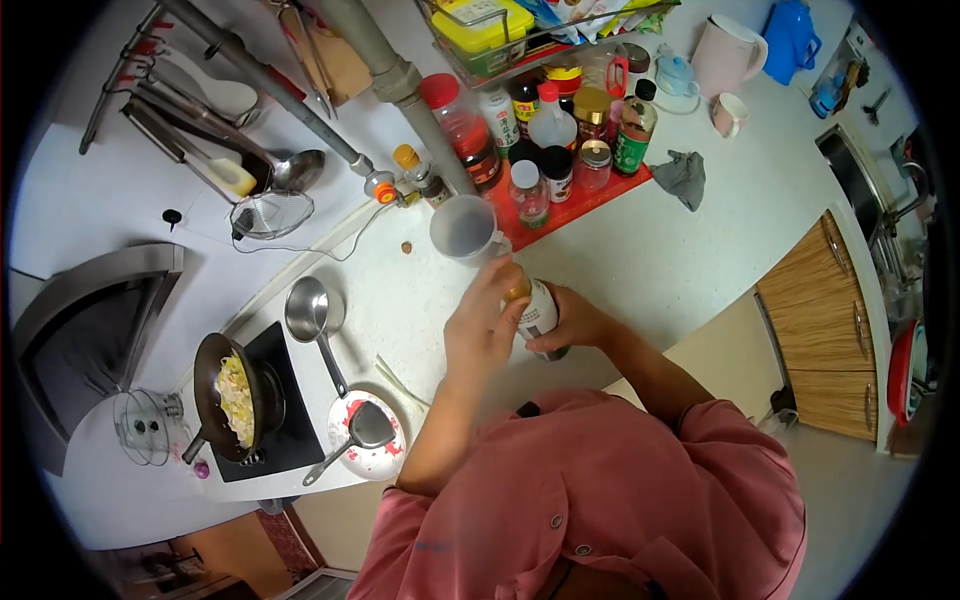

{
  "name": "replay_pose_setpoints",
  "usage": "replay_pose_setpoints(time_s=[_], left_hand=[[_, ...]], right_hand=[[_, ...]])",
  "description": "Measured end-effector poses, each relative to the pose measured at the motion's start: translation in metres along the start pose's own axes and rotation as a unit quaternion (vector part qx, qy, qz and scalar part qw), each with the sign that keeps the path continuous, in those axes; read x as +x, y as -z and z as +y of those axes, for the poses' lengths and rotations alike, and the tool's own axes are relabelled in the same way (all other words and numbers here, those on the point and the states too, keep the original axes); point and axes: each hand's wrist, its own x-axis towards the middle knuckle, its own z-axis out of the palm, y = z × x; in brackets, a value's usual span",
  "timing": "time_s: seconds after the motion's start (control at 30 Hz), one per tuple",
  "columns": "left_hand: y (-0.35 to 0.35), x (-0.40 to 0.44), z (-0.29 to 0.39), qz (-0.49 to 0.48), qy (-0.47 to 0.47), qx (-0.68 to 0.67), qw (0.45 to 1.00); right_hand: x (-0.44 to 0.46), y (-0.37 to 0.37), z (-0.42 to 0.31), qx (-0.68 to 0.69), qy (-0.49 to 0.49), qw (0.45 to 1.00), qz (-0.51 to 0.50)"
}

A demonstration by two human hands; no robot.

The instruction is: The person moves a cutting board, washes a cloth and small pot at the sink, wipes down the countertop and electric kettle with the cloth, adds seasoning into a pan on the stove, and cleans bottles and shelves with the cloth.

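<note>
My right hand (575, 318) is wrapped round a bottle with a white label (538, 315), held tilted in front of my chest. The fingers of my left hand (482, 322) close over the bottle's yellow-brown cap (517, 284) at its upper end; this hand is slightly blurred. Whether the cap is loose I cannot tell. Just beyond my left hand stands a translucent plastic measuring jug (465, 228) on the white counter (640, 270).
A pan of food (236, 400) sits on the black cooktop (290, 400) at left. Nearby are a steel ladle-like pot (307, 303) and a plate (385, 462) bearing a spatula (371, 425). Seasoning bottles crowd a red tray (585, 215); a grey cloth (682, 180) lies right of it.
</note>
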Motion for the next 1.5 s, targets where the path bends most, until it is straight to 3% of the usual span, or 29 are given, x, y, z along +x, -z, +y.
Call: replay_pose_setpoints(time_s=[0.17,0.3,0.47,0.5,0.53,0.57,0.6,0.67,0.77,0.87,0.9,1.0,1.23,1.33,1.43,1.5], left_hand=[[-0.006,0.006,0.000,-0.017,-0.001,0.036,0.999],[-0.006,0.017,-0.008,-0.028,0.084,-0.046,0.995],[-0.002,0.018,-0.024,-0.075,0.055,-0.030,0.995],[-0.002,0.019,-0.023,-0.079,0.047,-0.019,0.996],[-0.002,0.021,-0.025,-0.064,0.058,-0.040,0.995],[-0.002,0.024,-0.027,-0.047,0.069,-0.061,0.995],[-0.001,0.027,-0.029,-0.030,0.081,-0.081,0.993],[-0.002,0.039,-0.028,-0.012,0.085,-0.111,0.990],[-0.007,0.054,-0.032,0.019,0.090,-0.134,0.987],[-0.013,0.069,-0.041,0.033,0.101,-0.104,0.989],[-0.018,0.074,-0.049,0.050,0.095,-0.072,0.992],[-0.028,0.096,-0.060,0.033,0.124,-0.043,0.991],[-0.046,0.135,-0.073,0.027,0.072,0.027,0.997],[-0.053,0.146,-0.088,0.061,0.044,0.050,0.996],[-0.053,0.153,-0.100,0.068,0.025,0.082,0.994],[-0.053,0.157,-0.106,0.071,0.036,0.077,0.994]], right_hand=[[0.011,0.007,0.009,0.054,0.012,0.998,-0.018],[0.028,0.019,0.022,-0.051,0.082,0.995,0.023],[0.033,0.062,-0.003,-0.313,0.208,0.927,0.020],[0.039,0.072,-0.006,-0.157,0.143,0.975,0.066],[0.047,0.082,-0.015,-0.164,0.148,0.965,0.144],[0.055,0.091,-0.027,-0.169,0.152,0.949,0.220],[0.064,0.092,-0.041,-0.262,0.214,0.909,0.242],[0.086,0.088,-0.064,-0.433,0.328,0.793,0.276],[0.115,0.111,-0.041,-0.471,0.289,0.809,0.200],[0.099,0.122,-0.047,-0.429,0.279,0.811,0.283],[0.093,0.126,-0.048,-0.328,0.282,0.860,0.272],[0.075,0.141,-0.057,-0.276,0.273,0.884,0.259],[0.056,0.143,-0.060,-0.284,0.222,0.893,0.269],[0.058,0.139,-0.056,-0.303,0.245,0.889,0.241],[0.074,0.131,-0.050,-0.441,0.298,0.810,0.247],[0.086,0.126,-0.049,-0.446,0.312,0.807,0.229]])
